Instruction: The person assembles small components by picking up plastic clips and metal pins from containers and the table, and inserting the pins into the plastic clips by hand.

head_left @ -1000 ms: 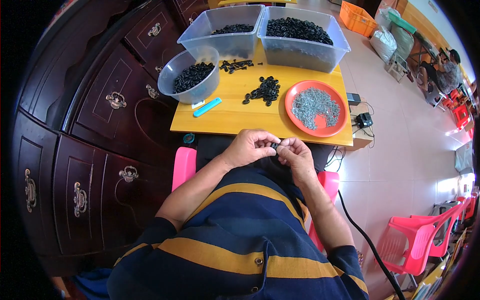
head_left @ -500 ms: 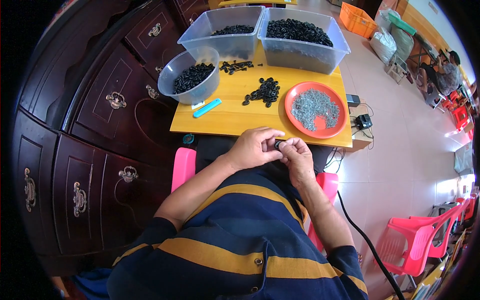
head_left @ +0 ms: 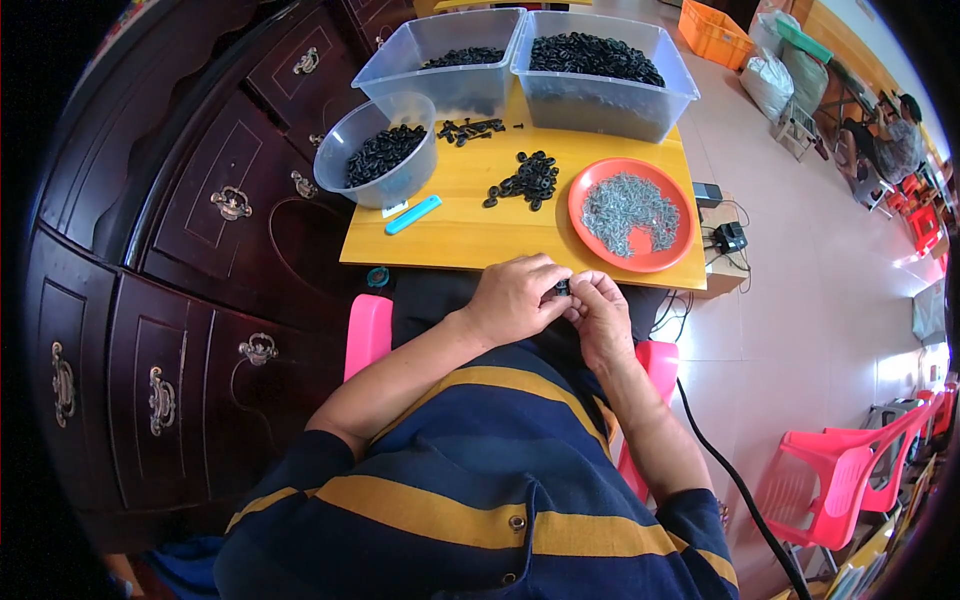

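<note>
Black part point(head_left: 562, 287): small and dark, pinched between both hands just beside the table's near edge; mostly covered by fingers, so its full shape cannot be told.
Left hand point(head_left: 517, 298): thumb and fingers curled in, gripping the black part from its left.
Right hand point(head_left: 602, 315): thumb and forefinger closed on the same part from the other side.
Slip: so small a piece could pop out if one pinch loosens or presses off-centre, probably dropping onto the dark trousers point(head_left: 440, 298), where black would be hard to spot.
Ring pile point(head_left: 525, 182): smooth little black rings, heaped loosely with a few strays; a brushing sleeve could scatter them.
Plate point(head_left: 650, 263): round, shallow, orange-red; near the table's front right corner, so a knock from the right forearm could spill it.
Metal bits point(head_left: 625, 205): thin, silvery, tangled across the plate, with one bare patch.
Tub point(head_left: 420, 162): round, see-through plastic, holding black pieces; close to the left edge, likely to tip if bumped.
Table point(head_left: 450, 238): yellow, wood-like, with a slight sheen.
Blue stick point(head_left: 413, 215): flat, slim, lying slantwise before the tub.
</note>
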Motion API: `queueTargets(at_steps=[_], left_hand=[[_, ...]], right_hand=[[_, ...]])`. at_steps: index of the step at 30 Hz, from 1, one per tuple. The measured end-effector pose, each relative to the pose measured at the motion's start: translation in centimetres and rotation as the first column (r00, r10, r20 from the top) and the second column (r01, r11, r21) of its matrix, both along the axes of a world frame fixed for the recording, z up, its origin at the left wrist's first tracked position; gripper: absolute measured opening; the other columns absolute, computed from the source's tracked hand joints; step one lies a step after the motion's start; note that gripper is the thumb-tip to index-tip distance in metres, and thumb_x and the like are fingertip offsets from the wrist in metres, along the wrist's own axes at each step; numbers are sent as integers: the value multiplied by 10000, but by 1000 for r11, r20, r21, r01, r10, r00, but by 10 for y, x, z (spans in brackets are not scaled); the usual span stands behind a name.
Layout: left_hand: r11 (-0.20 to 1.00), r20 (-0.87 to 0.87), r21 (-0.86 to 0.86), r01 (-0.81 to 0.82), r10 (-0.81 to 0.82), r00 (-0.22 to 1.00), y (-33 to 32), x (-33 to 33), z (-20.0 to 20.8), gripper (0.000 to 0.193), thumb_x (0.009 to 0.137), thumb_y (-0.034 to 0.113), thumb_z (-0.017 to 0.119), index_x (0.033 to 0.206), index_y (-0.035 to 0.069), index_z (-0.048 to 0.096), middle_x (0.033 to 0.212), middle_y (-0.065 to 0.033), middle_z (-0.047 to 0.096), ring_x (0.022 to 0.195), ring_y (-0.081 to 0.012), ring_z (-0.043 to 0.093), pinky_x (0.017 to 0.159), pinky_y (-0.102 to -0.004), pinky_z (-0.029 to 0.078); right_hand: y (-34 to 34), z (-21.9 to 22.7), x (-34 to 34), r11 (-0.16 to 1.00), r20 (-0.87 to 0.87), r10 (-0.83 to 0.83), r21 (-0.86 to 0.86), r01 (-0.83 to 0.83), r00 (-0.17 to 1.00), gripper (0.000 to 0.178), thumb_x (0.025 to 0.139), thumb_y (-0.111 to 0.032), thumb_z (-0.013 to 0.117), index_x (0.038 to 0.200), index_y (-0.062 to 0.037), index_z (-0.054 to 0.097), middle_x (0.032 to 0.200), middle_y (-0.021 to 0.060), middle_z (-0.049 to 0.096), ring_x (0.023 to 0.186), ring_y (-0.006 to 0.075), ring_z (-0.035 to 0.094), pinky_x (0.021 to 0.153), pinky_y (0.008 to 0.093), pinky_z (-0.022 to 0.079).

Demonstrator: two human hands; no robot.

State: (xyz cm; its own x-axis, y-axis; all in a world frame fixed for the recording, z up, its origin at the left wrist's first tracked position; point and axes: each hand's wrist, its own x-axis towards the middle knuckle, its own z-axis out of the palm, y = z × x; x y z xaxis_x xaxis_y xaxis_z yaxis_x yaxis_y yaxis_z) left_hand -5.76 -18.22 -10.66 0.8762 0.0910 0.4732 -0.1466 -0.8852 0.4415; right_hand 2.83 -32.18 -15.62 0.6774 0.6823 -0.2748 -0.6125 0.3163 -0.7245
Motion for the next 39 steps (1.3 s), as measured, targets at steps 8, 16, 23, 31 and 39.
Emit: queueTargets(at_steps=[8,16,23,31,39], left_hand=[[999,6,-30,20,-19,1000,2,-4,0,271,775,160,761,1002,32,684,841,-114,660,732,-275,674,656,-381,544],[991,38,130,22,-27,999,5,-7,3,240,773,166,755,962,35,688,845,-111,672,756,-279,674,669,-379,546],[985,0,161,66,-67,998,6,-8,2,248,789,167,746,976,17,684,862,-121,678,787,-288,674,698,-380,544],[983,-11,162,91,-90,996,10,-8,-4,249,786,149,750,984,16,680,861,-125,677,783,-296,671,688,-383,541],[996,24,-24,86,-85,996,8,-5,-3,211,802,137,751,962,19,681,838,-139,677,764,-318,672,670,-390,538]], right_hand=[[1,0,0,1000,55,4,-26,-2,998,79,931,-129,669,925,-116,591,799,-44,586,686,45,546,664,210,479],[3,2,-3,998,110,-49,-30,53,993,107,902,-79,699,918,-66,594,805,-20,613,648,41,518,599,186,425],[1,-8,1,999,121,-7,-39,12,993,96,906,-69,681,925,-75,587,833,-9,624,676,64,559,612,193,469],[3,-3,-3,998,113,-58,-32,62,992,120,867,-19,705,894,-46,591,771,-2,619,635,54,523,603,195,418],[2,-2,-1,996,158,-65,-47,74,985,123,881,-37,701,915,-70,587,806,-9,619,654,65,559,611,193,453]])
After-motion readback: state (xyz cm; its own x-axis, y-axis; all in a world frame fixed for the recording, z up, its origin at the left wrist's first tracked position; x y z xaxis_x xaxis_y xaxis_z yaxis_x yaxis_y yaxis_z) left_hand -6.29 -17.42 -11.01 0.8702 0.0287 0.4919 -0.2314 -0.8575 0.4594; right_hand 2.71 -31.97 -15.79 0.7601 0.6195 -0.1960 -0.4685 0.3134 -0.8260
